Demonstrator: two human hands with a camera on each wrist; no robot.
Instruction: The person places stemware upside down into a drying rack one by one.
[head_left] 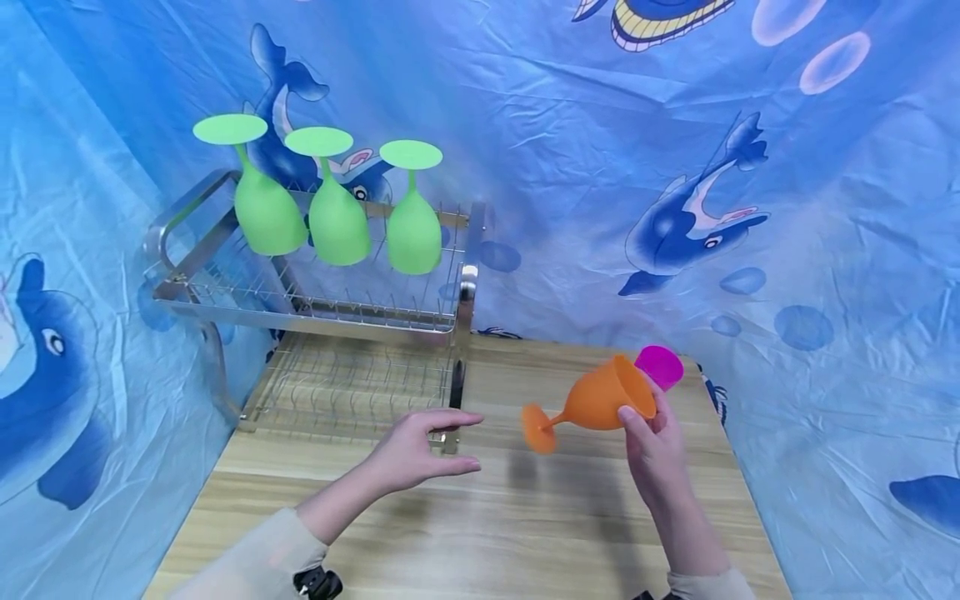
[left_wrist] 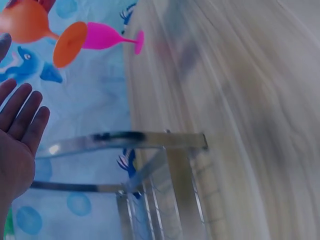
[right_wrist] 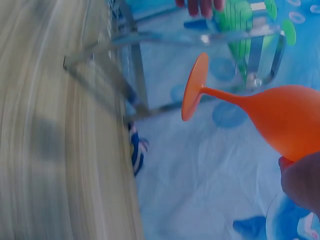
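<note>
My right hand [head_left: 657,442] grips an orange goblet [head_left: 600,396] by its bowl near the rim. The goblet is tilted on its side above the table, its foot pointing left toward my other hand; the right wrist view shows its stem and foot [right_wrist: 195,87] too. With thumb and fingers spread apart, my left hand [head_left: 412,454] holds nothing and hovers by the rack's front right corner. Behind the orange goblet stands a magenta goblet [head_left: 660,367], partly hidden in the head view; its stem and foot [left_wrist: 138,42] show in the left wrist view.
A two-tier metal dish rack [head_left: 315,325] stands on the left of the wooden table [head_left: 465,533]. Three green goblets [head_left: 337,221] sit upside down in a row on its upper tier. A blue curtain [head_left: 555,208] with dolphin prints surrounds the back and sides.
</note>
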